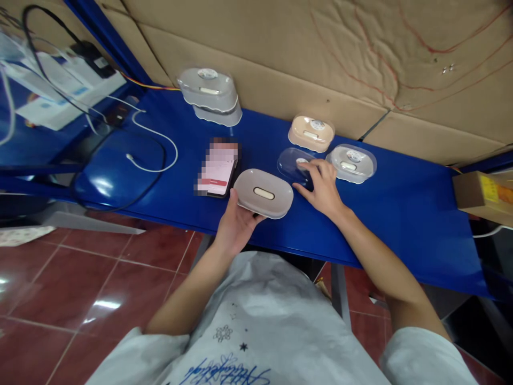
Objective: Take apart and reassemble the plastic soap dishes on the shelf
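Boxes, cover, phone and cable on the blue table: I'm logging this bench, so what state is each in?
Front grey box: uncovered, held in left hand
Clear cover: off, right hand at it
Peach box: clear lid on
Rightmost grey box: clear lid on
Stacked boxes: upper one lidded
Phone: lying flat, screen lit
White cable: one end loose

And here's the blue tabletop [401, 224], phone [217, 174] left of centre, lidded boxes [207, 88] lined along its back edge!

The left hand [237, 224] is palm up, thumb raised, while the right hand [324, 188] arches palm down, thumb apart from the fingers.
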Demonstrator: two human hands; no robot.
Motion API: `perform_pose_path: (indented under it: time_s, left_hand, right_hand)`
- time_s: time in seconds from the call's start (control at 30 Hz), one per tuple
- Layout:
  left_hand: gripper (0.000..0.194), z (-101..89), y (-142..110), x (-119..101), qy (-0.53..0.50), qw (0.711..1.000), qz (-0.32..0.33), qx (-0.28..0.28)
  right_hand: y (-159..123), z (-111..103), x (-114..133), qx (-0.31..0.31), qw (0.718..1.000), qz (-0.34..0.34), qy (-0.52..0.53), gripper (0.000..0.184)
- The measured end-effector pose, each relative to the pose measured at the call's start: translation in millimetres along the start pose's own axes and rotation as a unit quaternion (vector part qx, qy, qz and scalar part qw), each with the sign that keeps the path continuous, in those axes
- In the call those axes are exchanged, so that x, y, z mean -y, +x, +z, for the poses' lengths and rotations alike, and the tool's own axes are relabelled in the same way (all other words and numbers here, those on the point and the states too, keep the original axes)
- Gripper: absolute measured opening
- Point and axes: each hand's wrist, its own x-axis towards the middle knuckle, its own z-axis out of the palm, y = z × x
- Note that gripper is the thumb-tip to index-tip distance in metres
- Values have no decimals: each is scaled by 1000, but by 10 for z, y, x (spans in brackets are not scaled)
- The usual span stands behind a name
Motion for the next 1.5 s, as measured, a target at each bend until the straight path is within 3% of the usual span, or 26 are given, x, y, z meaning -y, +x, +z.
perform_pose_path:
  time_s: [0.13, 0.27, 0.37, 0.47, 0.7, 1.1, 1.17, 1.23, 1.33, 1.43, 1.5]
  left_hand:
    - [56, -25, -1, 10, 21, 1000, -16, 10]
    - [54, -28, -4, 10, 36, 999, -24, 15]
    - [53, -29, -3, 4, 38, 999, -31, 22]
    - [54, -48, 6, 0, 35, 998, -45, 36]
    - [49, -69, 8, 1, 20, 994, -77, 79]
    - [58, -41, -38, 35, 37, 994, -38, 91]
    - [60, -21, -50, 64, 60, 996, -8, 71]
    - [62, 1, -85, 121, 108, 991, 64, 37]
    - [69, 5, -172, 238, 243, 944, 222, -1]
    - [66, -56, -245, 345, 421, 833, 358, 9]
    - [58, -117, -259, 396, 494, 763, 416, 15]
  right_hand:
    - [0, 51, -80, 5, 1000, 4, -11, 69]
    - [18, 23, -93, 9, 998, 25, 50, 70]
    - [-12, -88, 60, -31, 991, 23, 131, 65]
    - [-94, -194, 314, -23, 982, -40, 184, 63]
    - [-274, -124, 665, 11, 982, -116, 150, 79]
    - [-312, -74, 694, -11, 981, -167, 102, 92]
    - [-300, -71, 661, 14, 983, -162, 82, 90]
    - [-280, -69, 612, 33, 985, -157, 71, 87]
    - [-244, -74, 531, 35, 981, -181, 65, 82]
    - [-227, -92, 471, 28, 978, -207, 29, 69]
    - [-236, -118, 444, 11, 976, -218, -1, 55]
